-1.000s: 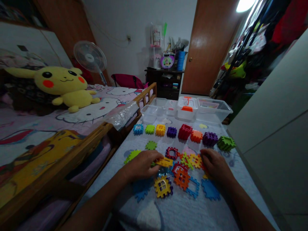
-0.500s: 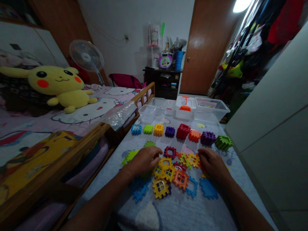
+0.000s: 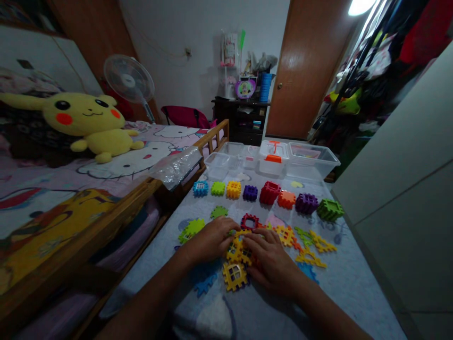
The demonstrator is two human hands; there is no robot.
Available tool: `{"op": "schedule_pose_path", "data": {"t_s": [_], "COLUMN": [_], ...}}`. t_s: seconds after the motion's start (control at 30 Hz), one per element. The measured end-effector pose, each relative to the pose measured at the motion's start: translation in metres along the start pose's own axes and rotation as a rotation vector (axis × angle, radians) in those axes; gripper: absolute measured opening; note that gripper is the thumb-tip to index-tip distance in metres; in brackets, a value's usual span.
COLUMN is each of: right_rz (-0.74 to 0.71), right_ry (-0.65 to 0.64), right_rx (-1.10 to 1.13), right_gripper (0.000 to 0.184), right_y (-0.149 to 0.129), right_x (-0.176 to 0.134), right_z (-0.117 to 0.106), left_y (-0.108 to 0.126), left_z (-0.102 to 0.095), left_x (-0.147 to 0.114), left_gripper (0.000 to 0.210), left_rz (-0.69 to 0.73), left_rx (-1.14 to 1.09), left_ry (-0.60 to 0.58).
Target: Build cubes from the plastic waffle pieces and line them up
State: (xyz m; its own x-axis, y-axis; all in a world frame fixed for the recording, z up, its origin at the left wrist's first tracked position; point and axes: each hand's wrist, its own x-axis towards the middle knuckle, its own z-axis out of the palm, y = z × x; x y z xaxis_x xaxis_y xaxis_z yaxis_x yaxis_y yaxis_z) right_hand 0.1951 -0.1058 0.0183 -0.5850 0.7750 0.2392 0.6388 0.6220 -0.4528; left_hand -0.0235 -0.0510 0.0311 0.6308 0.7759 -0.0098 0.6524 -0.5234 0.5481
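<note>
Both my hands are over a loose pile of plastic interlocking building tiles on the cloth-covered table. My left hand (image 3: 214,238) is at the pile's left side, fingers loosely bent and apart, touching the yellow window tiles (image 3: 238,252). A bit of green shows by its fingertips. My right hand (image 3: 271,259) lies across the pile with its fingers stretched to the left, partly covering yellow and orange tiles. Below the fingers is another yellow window tile (image 3: 235,276). Behind the hands lies a dark red frame tile (image 3: 249,222). What is under my right palm is hidden.
A row of assembled blocks crosses the table, including a red stack (image 3: 270,192), a purple stack (image 3: 306,203) and a green stack (image 3: 330,209). Clear plastic bins (image 3: 313,160) stand behind. Loose yellow pieces (image 3: 322,242) lie right, green tiles (image 3: 191,230) left. A wooden bed rail (image 3: 141,198) borders the table.
My right hand has moved left from the pile's right side onto its middle, uncovering yellow, green and orange pieces there. My left hand has shifted only slightly.
</note>
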Motion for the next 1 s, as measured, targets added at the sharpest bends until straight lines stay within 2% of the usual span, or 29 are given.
{"op": "schedule_pose_path", "data": {"t_s": [0.13,0.23,0.37,0.43,0.53,0.7,0.77,0.87,1.0], "right_rz": [0.028,0.066,0.270,0.403,0.521,0.569,0.528,0.447,0.414], "right_ry": [0.070,0.174,0.346,0.403,0.407,0.453,0.437,0.285,0.104], "right_rx": [0.023,0.085,0.236,0.374,0.512,0.137,0.044,-0.004,-0.062], "right_gripper": [0.029,0.024,0.017,0.021,0.035,0.036,0.039,0.050,0.068], "right_y": [0.010,0.023,0.042,0.051,0.065,0.082,0.086,0.087,0.086], "right_x": [0.002,0.001,-0.006,-0.008,-0.011,-0.017,-0.020,-0.024,-0.020], "right_z": [0.008,0.006,-0.001,-0.004,-0.007,-0.013,-0.016,-0.017,-0.016], "left_y": [-0.008,-0.012,-0.021,-0.028,-0.044,-0.069,-0.077,-0.086,-0.096], "left_z": [0.000,-0.002,-0.010,-0.016,-0.023,-0.017,-0.013,-0.011,-0.012], "left_x": [-0.002,-0.003,0.002,0.008,0.018,0.023,0.022,0.020,0.019], "left_gripper": [0.035,0.036,0.034,0.033,0.033,0.028,0.028,0.029,0.032], "left_rz": [0.036,0.019,-0.024,-0.035,-0.069,-0.149,-0.137,-0.107,-0.136], "left_rx": [-0.030,-0.021,-0.016,-0.029,-0.020,0.077,0.043,-0.057,-0.189], "left_ry": [-0.030,-0.015,0.077,0.122,0.160,0.180,0.192,0.217,0.217]}}
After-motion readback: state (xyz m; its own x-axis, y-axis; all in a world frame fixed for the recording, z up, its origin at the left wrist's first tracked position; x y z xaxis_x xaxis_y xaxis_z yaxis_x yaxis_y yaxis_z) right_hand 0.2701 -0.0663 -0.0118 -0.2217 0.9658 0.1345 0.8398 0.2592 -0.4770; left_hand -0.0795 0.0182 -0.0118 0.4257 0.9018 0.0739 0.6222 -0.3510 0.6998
